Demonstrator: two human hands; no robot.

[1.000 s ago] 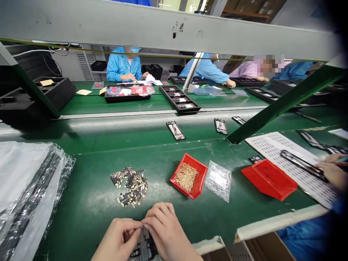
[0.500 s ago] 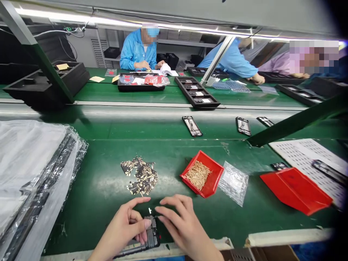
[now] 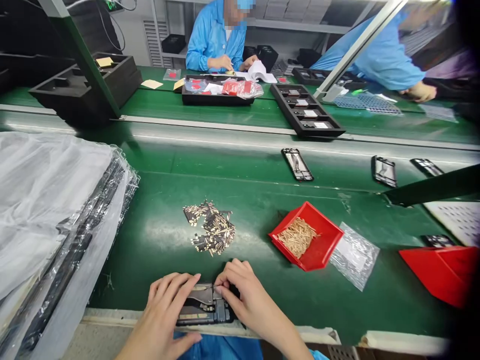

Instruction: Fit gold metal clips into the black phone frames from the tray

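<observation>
A dark phone frame (image 3: 204, 307) lies at the front edge of the green bench, with metal plates, a cable and small parts showing inside. My left hand (image 3: 165, 305) spans its left end, fingers along the far edge and thumb by the near edge, steadying it. At its upper right corner, my right hand (image 3: 240, 292) has thumb and forefinger pinched together. Whatever lies between those fingertips is too small to make out. Beyond my hands is a loose pile of small black and gold parts (image 3: 215, 230).
A red bin (image 3: 326, 242) of thin gold pieces (image 3: 298, 236) stands right of the pile, beside a clear plastic bag (image 3: 354, 257). Wrapped sheets (image 3: 56, 200) fill the left side. A phone frame (image 3: 297, 165) lies farther back. Opposite, a co-worker (image 3: 215, 37) sits in blue.
My left hand has shifted from thumb-down on the phone frame to spread around its left end. The frame has turned more level. My right fingers have closed at its corner. The view has tilted down.
</observation>
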